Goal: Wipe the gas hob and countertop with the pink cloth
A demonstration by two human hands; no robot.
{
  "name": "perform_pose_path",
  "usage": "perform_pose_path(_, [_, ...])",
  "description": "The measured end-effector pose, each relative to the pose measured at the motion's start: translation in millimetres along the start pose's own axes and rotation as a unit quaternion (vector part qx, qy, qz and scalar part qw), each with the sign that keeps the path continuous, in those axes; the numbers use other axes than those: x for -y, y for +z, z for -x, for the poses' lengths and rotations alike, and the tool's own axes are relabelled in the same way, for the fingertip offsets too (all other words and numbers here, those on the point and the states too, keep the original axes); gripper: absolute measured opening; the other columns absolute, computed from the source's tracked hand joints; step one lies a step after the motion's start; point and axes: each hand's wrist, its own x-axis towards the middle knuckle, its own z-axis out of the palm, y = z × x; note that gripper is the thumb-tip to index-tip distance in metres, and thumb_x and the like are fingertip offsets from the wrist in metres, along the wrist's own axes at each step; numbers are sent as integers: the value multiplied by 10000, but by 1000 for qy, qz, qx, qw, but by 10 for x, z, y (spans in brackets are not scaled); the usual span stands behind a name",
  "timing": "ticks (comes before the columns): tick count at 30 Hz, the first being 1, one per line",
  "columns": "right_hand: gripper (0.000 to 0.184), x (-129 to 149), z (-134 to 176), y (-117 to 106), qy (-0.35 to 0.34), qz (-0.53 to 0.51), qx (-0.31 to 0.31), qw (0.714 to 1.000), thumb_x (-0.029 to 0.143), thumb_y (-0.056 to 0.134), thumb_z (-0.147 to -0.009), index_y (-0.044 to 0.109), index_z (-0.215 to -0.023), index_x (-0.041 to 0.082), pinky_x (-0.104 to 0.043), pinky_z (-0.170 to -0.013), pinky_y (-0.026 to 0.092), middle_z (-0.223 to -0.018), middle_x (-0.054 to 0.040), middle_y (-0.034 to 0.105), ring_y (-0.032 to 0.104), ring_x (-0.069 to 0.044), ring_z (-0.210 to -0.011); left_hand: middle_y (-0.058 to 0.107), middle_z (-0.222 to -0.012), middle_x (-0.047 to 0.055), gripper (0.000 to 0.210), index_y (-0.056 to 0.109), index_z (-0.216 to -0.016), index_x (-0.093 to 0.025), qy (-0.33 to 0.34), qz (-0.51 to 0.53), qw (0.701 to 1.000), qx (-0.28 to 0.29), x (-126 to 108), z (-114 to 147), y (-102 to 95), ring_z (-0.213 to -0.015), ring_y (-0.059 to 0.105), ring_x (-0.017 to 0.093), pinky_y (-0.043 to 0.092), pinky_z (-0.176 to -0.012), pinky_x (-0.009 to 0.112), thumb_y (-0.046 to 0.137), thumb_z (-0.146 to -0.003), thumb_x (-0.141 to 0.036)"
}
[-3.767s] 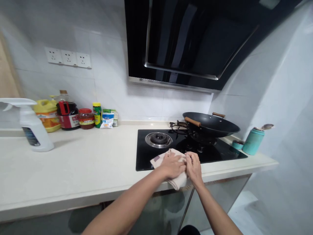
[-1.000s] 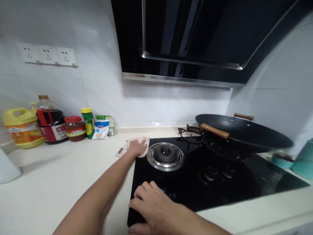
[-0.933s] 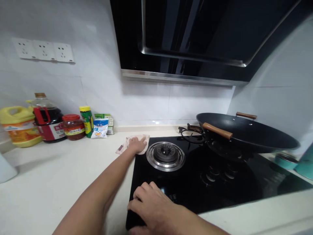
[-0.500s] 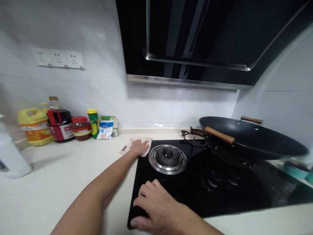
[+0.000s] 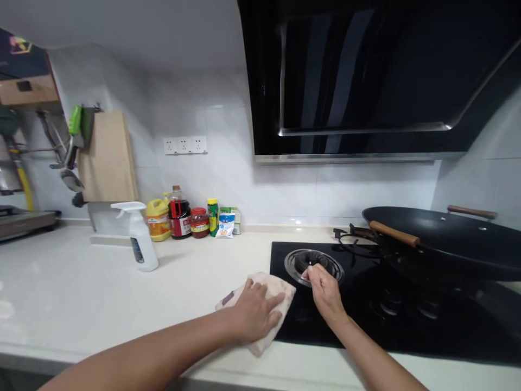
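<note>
My left hand (image 5: 258, 312) lies flat with fingers spread on a pale cleaning cloth (image 5: 262, 282). The cloth spans the counter and the left edge of the black glass gas hob (image 5: 301, 326). One corner of it is dark. My right hand (image 5: 324, 290) hovers over the front of the left burner (image 5: 295, 271), fingers curled into a loose fist, with nothing visible in them. This burner stands without a pan support. A ring-shaped pan support (image 5: 354, 250) rests behind it, beside the large black wok (image 5: 443, 239) with wooden handles.
A white spray bottle (image 5: 142, 244) stands left on the counter (image 5: 195, 288). Along the wall are a yellow jug (image 5: 158, 220), a dark sauce bottle (image 5: 179, 217), a red-lidded jar (image 5: 199, 224), a green shaker (image 5: 213, 217) and a seasoning bag (image 5: 226, 225). A range hood (image 5: 358, 81) overhangs the hob.
My left hand has drawn the cloth from the hob's back left corner towards me. My right hand has moved forward to the burner and its fingers have curled in. The view has swung left.
</note>
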Motion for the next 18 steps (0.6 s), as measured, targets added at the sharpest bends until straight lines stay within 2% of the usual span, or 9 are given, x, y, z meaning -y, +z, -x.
perform_pose_path(4, [470,-6,-9,-44,14,5,-12,1000,464,364,-1050,629,-751,216,-302,-758,411,-794,-20,612,588,-167,-762,414,-1601,192,573,373,-1575,-341,11,58,998,38,-145,474,-25,-1473,365,427,274,-1148,668,337,-1020,-475])
perform_pose_path(7, [470,17,30,-12,7,16,7,1000,459,364,-1052,619,-742,215,-301,-763,400,-782,-16,608,583,-163,-760,292,-1675,149,553,354,-1576,-390,3,114,992,56,-121,515,27,-1534,243,420,266,-1158,671,320,-1034,-494])
perform_pose_path(11, [520,133,117,33,-45,25,70,996,434,333,-1063,566,-654,212,-298,-724,374,-672,5,557,544,-142,-674,278,-1685,126,531,380,-1561,-405,-40,103,993,37,39,161,140,-1545,236,383,230,-1184,644,249,-1054,-490])
perform_pose_path(15, [573,282,204,103,-112,46,180,976,383,293,-1068,462,-551,202,-306,-700,347,-578,14,502,490,-117,-591,342,-1660,128,546,368,-1575,-354,-69,68,995,9,304,-400,237,-1547,248,349,240,-1189,594,273,-1050,-469])
perform_pose_path(18, [537,334,246,185,-128,79,226,962,360,329,-1052,433,-553,193,-305,-686,319,-582,24,493,460,-102,-581,376,-1646,113,559,332,-1587,-349,-70,58,996,13,526,-844,295,-1553,237,324,251,-1181,587,280,-1045,-477])
